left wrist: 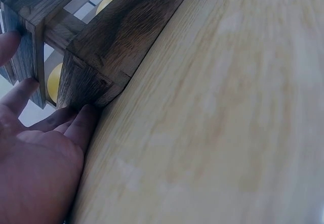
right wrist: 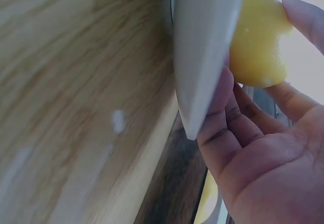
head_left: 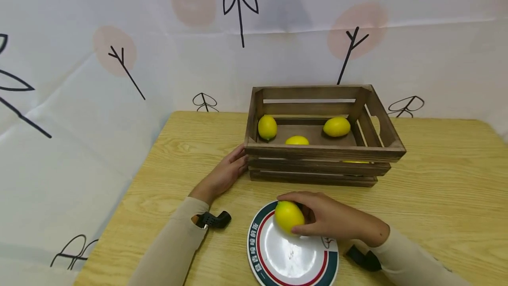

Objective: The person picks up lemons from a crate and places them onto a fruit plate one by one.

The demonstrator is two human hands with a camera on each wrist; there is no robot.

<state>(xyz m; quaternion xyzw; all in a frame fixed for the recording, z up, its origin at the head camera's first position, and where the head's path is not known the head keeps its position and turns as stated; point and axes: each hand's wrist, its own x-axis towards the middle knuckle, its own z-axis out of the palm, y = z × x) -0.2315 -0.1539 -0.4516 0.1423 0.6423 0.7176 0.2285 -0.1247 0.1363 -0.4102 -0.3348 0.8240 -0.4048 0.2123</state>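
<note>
A yellow lemon (head_left: 289, 217) is gripped between the thumb and fingers of my right hand (head_left: 331, 216), over the upper part of a white plate (head_left: 291, 257) with a green and red rim. In the right wrist view the lemon (right wrist: 260, 39) shows beside the plate's edge (right wrist: 202, 57). My left hand (head_left: 228, 173) touches the left side of a brown slatted wooden crate (head_left: 313, 151); its fingertips rest against the slats in the left wrist view. Inside the crate lie several lemons, among them one at the left (head_left: 267, 127) and one at the right (head_left: 336, 126).
The crate and plate stand on a light wooden table (head_left: 190, 144). Behind it hangs a white cloth (head_left: 285, 61) with plant drawings. Dark wrist straps (head_left: 214, 220) sit on both forearms, over beige sleeves.
</note>
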